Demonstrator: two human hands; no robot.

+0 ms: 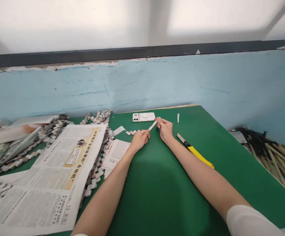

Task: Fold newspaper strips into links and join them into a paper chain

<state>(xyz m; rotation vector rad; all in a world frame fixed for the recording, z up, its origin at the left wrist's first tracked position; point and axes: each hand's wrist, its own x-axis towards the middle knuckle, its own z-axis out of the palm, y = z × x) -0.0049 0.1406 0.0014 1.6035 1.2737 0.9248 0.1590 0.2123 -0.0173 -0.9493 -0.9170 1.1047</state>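
A narrow folded paper strip (153,125) stretches between my two hands above the green table. My left hand (139,140) pinches its lower end, and my right hand (165,127) closes on its upper end. Just behind the hands lies a white phone (143,117), camera side up. A short chain of folded paper pieces (130,132) rests on the table at my left fingers. To the right of my right forearm is a yellow-handled utility knife (198,155) with its blade out. A small paper strip (178,118) lies farther back.
Newspaper sheets (58,170) cover the left side, over long woven paper chains (96,170). Cut newspaper pieces (115,153) are stacked beside my left forearm. A blue wall (157,82) stands behind the green table (231,164). Bundled sticks (272,157) lie beyond its right edge.
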